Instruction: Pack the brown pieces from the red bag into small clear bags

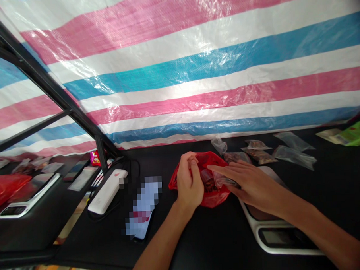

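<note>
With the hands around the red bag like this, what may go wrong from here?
The red bag looks soft and stands open, so it could sag and spill the brown pieces onto the black table. The right hand reaches across the scale, so the arm might knock it.

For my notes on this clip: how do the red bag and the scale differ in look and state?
The red bag is crumpled, thin plastic; the scale is a smooth white-framed device with a display. The red bag gapes open with brown pieces inside, while the scale lies flat. The red bag sits between both hands; the scale is under the right hand and forearm. Both are partly hidden.
</note>
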`<control>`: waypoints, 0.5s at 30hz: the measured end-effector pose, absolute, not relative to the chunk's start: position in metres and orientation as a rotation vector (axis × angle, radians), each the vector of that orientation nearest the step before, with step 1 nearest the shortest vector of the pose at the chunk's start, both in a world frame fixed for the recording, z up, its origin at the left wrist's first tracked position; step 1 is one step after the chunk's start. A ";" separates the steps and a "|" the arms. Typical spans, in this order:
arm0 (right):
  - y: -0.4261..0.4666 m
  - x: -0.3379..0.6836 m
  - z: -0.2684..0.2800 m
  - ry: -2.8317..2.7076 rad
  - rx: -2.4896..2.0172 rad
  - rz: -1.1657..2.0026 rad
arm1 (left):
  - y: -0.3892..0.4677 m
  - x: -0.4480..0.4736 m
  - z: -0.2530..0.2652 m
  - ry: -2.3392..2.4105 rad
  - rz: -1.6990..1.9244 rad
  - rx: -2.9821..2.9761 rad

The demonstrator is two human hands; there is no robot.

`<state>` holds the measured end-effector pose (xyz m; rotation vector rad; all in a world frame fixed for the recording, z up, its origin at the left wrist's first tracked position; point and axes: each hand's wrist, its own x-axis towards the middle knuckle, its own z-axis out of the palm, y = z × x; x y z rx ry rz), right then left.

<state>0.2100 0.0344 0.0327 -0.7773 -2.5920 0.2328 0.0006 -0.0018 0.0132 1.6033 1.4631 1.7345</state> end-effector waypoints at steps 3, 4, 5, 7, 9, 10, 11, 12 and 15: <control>0.036 0.212 0.033 -2.560 -0.818 0.246 | -0.002 0.000 0.014 1.470 1.730 1.618; 0.037 0.213 0.035 -2.548 -0.843 0.267 | -0.002 0.000 0.015 1.471 1.727 1.624; 0.038 0.215 0.038 -2.531 -0.865 0.298 | -0.002 0.000 0.015 1.469 1.728 1.630; 0.041 0.221 0.046 -2.495 -0.891 0.402 | -0.003 0.001 0.015 1.460 1.733 1.642; 0.045 0.232 0.056 -2.451 -0.906 0.540 | -0.003 0.001 0.015 1.453 1.739 1.648; 0.047 0.239 0.060 -2.432 -0.920 0.604 | -0.003 0.001 0.015 1.452 1.739 1.650; 0.049 0.247 0.065 -2.419 -0.946 0.665 | -0.003 0.001 0.015 1.452 1.738 1.650; 0.051 0.255 0.067 -2.420 -0.986 0.723 | -0.003 0.001 0.015 1.454 1.737 1.648; 0.056 0.279 0.069 -2.468 -1.137 0.907 | -0.003 0.001 0.015 1.456 1.732 1.650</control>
